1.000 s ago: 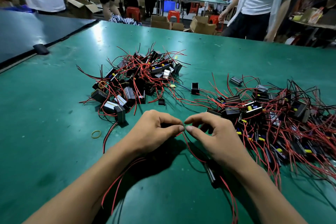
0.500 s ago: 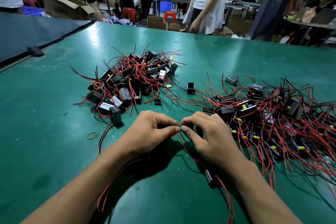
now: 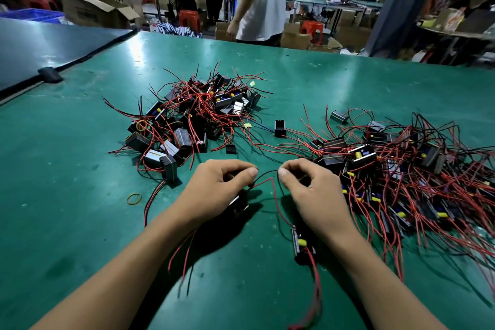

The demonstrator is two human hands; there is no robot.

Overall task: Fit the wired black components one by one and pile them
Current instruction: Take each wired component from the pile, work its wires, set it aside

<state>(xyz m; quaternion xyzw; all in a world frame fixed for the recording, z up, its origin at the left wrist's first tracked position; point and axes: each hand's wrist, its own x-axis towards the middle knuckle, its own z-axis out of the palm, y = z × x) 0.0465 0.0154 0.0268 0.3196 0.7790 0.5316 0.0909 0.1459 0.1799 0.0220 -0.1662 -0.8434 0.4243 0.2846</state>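
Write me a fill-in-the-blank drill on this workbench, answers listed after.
Both the left hand and right hand pinch thin ___.
The table top is ___.
The rubber band lies on the ___ hand's side.
Answers: wires; green; left.

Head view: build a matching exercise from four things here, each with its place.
1 loose rubber band
2 lone black part
3 wired part with yellow tip
4 cardboard box

A beside the wrist of the right hand
B beyond the table's far edge
C between the left pile and right pile
D left of the left hand

Pairs: 1-D, 2-C, 3-A, 4-B
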